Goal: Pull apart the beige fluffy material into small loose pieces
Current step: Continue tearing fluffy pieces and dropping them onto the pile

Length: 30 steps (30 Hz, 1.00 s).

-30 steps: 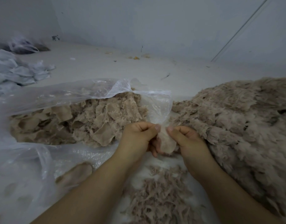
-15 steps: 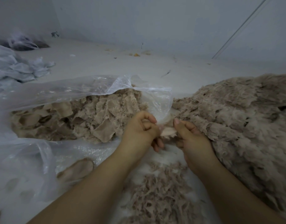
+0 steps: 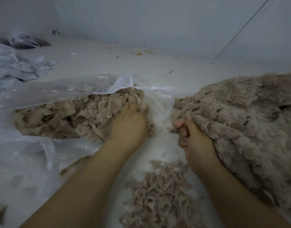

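Note:
A big heap of beige fluffy material (image 3: 240, 116) fills the right side of the floor. My right hand (image 3: 194, 139) is at the heap's left edge, fingers curled shut around a tuft of it. A clear plastic bag (image 3: 59, 91) lies open on the left, holding torn beige pieces (image 3: 67, 116). My left hand (image 3: 130, 127) reaches into the bag's mouth, palm down, fingertips buried among the pieces and hidden. A small pile of loose shreds (image 3: 158, 191) lies between my forearms.
Crumpled pale blue-grey cloth (image 3: 13, 66) lies at the far left, with a dark bag (image 3: 24, 41) behind it. A grey wall (image 3: 158, 18) runs along the back, and a thin rod (image 3: 243, 27) leans against it. Small bits of debris (image 3: 138, 53) dot the white floor.
My hands held one small piece between them; they have parted. The left hand went forward into the bag, the right went back to the heap's edge.

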Each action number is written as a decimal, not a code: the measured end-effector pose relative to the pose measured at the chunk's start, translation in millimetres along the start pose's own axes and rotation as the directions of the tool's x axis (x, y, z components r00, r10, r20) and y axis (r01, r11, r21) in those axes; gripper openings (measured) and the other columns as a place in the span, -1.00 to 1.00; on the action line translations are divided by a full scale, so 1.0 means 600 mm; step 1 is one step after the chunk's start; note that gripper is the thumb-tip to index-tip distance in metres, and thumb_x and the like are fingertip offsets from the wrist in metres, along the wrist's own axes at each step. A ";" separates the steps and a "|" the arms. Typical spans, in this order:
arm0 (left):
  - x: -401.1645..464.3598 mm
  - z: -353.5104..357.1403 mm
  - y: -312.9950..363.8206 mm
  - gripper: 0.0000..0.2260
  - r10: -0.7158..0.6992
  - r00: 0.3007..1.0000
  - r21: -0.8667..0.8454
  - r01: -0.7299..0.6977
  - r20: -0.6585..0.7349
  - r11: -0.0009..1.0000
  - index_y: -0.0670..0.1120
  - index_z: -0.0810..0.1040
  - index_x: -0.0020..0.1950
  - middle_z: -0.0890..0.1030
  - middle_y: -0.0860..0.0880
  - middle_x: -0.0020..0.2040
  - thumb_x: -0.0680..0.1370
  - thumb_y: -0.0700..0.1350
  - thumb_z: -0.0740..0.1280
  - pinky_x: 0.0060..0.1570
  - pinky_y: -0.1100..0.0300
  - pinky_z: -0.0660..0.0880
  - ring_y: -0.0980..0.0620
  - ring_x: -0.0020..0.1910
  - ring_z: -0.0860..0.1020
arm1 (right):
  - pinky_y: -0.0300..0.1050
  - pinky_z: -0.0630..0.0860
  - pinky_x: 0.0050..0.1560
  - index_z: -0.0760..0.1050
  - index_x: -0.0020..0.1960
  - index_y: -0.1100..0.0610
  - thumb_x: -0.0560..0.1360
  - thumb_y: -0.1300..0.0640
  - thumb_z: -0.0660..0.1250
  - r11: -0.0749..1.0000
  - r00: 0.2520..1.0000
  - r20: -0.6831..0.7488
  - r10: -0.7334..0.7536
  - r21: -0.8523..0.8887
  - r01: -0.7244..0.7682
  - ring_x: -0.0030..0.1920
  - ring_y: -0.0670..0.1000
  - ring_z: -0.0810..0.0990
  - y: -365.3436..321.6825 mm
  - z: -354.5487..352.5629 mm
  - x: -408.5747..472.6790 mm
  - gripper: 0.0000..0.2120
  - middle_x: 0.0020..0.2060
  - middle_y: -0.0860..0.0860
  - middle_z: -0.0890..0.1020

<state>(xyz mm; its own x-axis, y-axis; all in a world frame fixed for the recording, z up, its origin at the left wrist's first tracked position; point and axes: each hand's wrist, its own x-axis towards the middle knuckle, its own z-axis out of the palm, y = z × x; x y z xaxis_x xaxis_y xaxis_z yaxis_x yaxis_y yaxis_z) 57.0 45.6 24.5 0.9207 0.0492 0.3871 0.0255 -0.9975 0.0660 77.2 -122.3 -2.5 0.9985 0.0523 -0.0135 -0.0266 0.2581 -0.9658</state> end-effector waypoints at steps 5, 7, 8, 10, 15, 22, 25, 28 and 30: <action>-0.007 0.001 0.019 -0.82 -0.034 0.999 0.131 0.031 0.023 0.991 -0.20 0.56 -0.03 0.39 -0.23 0.17 0.44 -0.23 0.22 -0.03 -0.02 0.42 -0.24 0.17 0.38 | -0.33 0.19 -0.57 0.56 -0.48 -0.01 0.66 -0.11 0.07 0.995 0.999 -0.031 0.033 0.092 -0.030 -0.55 -0.14 0.15 -0.008 0.002 -0.007 -0.40 -0.52 -0.09 0.29; -0.003 -0.002 0.039 -0.90 0.123 0.983 0.060 -0.116 -0.137 0.991 -0.20 0.56 -0.14 0.47 -0.20 -0.01 0.37 -0.24 0.37 -0.15 -0.06 0.46 -0.23 0.00 0.47 | -0.32 0.19 -0.58 0.55 -0.49 -0.01 0.66 -0.10 0.07 0.992 0.999 -0.033 0.031 0.124 -0.027 -0.56 -0.14 0.15 -0.009 0.002 -0.010 -0.39 -0.53 -0.09 0.28; -0.001 0.001 0.052 -0.91 0.195 0.970 0.000 -0.197 -0.144 0.980 -0.19 0.53 -0.18 0.47 -0.17 -0.09 0.37 -0.22 0.41 -0.21 -0.05 0.47 -0.21 -0.09 0.48 | -0.31 0.18 -0.58 0.55 -0.49 -0.01 0.66 -0.09 0.06 0.990 0.999 -0.031 0.032 0.140 -0.028 -0.56 -0.14 0.15 -0.010 0.002 -0.011 -0.39 -0.53 -0.09 0.27; 0.006 0.010 0.081 -0.91 0.227 0.974 -0.196 -0.222 0.001 0.955 -0.13 0.48 -0.16 0.43 -0.09 -0.14 0.48 -0.14 0.35 -0.30 0.00 0.47 -0.15 -0.19 0.48 | -0.30 0.16 -0.57 0.53 -0.48 0.01 0.67 -0.09 0.05 0.986 0.998 -0.034 0.051 0.161 -0.045 -0.55 -0.13 0.13 -0.011 0.004 -0.011 -0.39 -0.54 -0.09 0.25; 0.037 0.047 0.104 -0.88 0.014 0.980 -0.360 0.059 0.197 0.931 -0.15 0.54 -0.17 0.52 -0.11 -0.23 0.54 -0.16 0.28 -0.30 0.10 0.40 -0.15 -0.21 0.53 | -0.29 0.13 -0.57 0.50 -0.33 0.12 0.67 -0.06 0.06 0.988 0.997 -0.052 0.060 0.143 -0.052 -0.56 -0.14 0.12 -0.010 0.000 -0.011 -0.50 -0.54 -0.09 0.25; -0.051 0.030 0.081 -0.82 0.128 0.991 -0.513 -0.125 -0.030 0.849 -0.16 0.46 -0.30 0.47 -0.08 -0.31 0.52 -0.24 0.28 -0.33 -0.04 0.45 -0.11 -0.31 0.46 | -0.26 0.16 -0.49 0.55 -0.02 -0.05 0.68 -0.05 0.05 0.982 0.984 -0.003 0.180 -0.048 -0.180 -0.52 -0.14 0.15 -0.015 -0.002 -0.004 -0.69 -0.49 -0.11 0.29; -0.103 0.021 0.089 -0.82 0.235 0.972 -0.493 -0.199 0.012 0.847 -0.14 0.54 -0.20 0.51 -0.03 -0.22 0.54 -0.14 0.21 -0.28 -0.01 0.47 -0.07 -0.25 0.50 | -0.20 0.15 -0.41 0.54 -0.07 -0.05 0.67 -0.05 0.11 0.973 0.975 -0.047 0.217 -0.066 -0.220 -0.47 -0.11 0.15 -0.017 0.001 -0.003 -0.73 -0.46 -0.10 0.29; -0.124 0.014 0.088 -0.80 0.185 0.983 -0.563 -0.142 0.018 0.814 -0.11 0.42 -0.32 0.42 0.03 -0.34 0.52 -0.15 0.23 -0.34 0.04 0.41 0.02 -0.33 0.42 | -0.21 0.13 -0.44 0.56 -0.08 -0.01 0.65 -0.03 0.16 0.976 0.976 -0.050 0.213 -0.031 -0.214 -0.47 -0.11 0.14 -0.018 0.002 -0.005 -0.75 -0.48 -0.10 0.31; -0.106 0.014 0.080 -0.79 0.068 0.998 -0.639 -0.051 0.002 0.767 -0.20 0.40 -0.35 0.42 -0.08 -0.39 0.49 -0.26 0.29 -0.35 0.01 0.39 -0.03 -0.36 0.40 | -0.23 0.14 -0.46 0.56 -0.03 0.02 0.66 -0.02 0.13 0.981 0.981 -0.035 0.192 -0.025 -0.193 -0.48 -0.12 0.15 -0.018 0.000 -0.008 -0.74 -0.48 -0.10 0.32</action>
<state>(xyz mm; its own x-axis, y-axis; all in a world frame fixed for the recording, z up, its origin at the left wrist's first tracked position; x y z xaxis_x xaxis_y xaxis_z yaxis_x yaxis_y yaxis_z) 3.0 -5.7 -4.7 0.9212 -0.0185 0.3887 -0.2760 -0.7353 0.6190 72.8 -125.1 7.9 0.9759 0.0672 -0.2075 -0.2174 0.2188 -0.9513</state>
